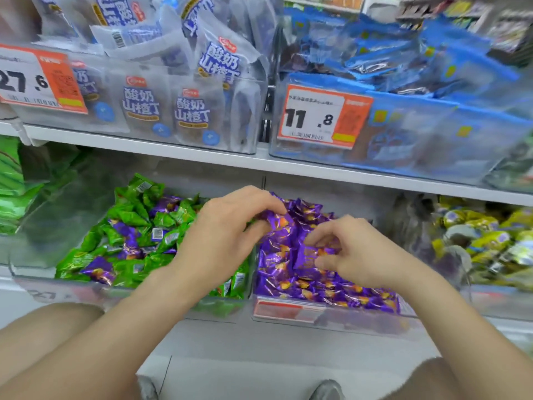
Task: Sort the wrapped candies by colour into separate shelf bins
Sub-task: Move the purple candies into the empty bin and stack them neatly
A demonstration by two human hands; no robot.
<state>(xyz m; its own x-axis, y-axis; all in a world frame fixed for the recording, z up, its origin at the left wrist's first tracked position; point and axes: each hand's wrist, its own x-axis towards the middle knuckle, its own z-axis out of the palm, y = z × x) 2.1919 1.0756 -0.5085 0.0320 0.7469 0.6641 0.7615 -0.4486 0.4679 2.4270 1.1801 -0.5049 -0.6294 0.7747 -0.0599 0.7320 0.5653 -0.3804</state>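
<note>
My knees: bare, at the bottom edge, left knee point(43, 342) and right knee point(467, 379), with pale floor between them.
My left hand point(227, 235): over the wall between the two front bins, fingers curled, thumb and fingertips pinching a purple candy point(275, 220) at the back left corner of the purple bin.
My right hand point(360, 252): over the middle of the purple bin, fingers bent and narrow, pinching a second purple wrapper point(310, 255) that lies on the heap.
Purple bin point(360, 319): clear plastic, at the front edge of the lower shelf, heaped with purple candies only as far as I see.
Green bin point(72, 290): just left of it, walls touching; mostly green candies point(135, 215), with stray purple ones point(99, 268) scattered among them.
Yellow candies point(490, 243): in the next bin to the right, blurred.
Green bags point(11, 174): at the left end of the lower shelf.
Upper shelf point(144, 142): two clear bins side by side, white packets point(141, 108) on the left behind a 27.6 price tag point(37, 79), blue packets point(403, 67) on the right behind an 11.8 tag point(320, 116).
</note>
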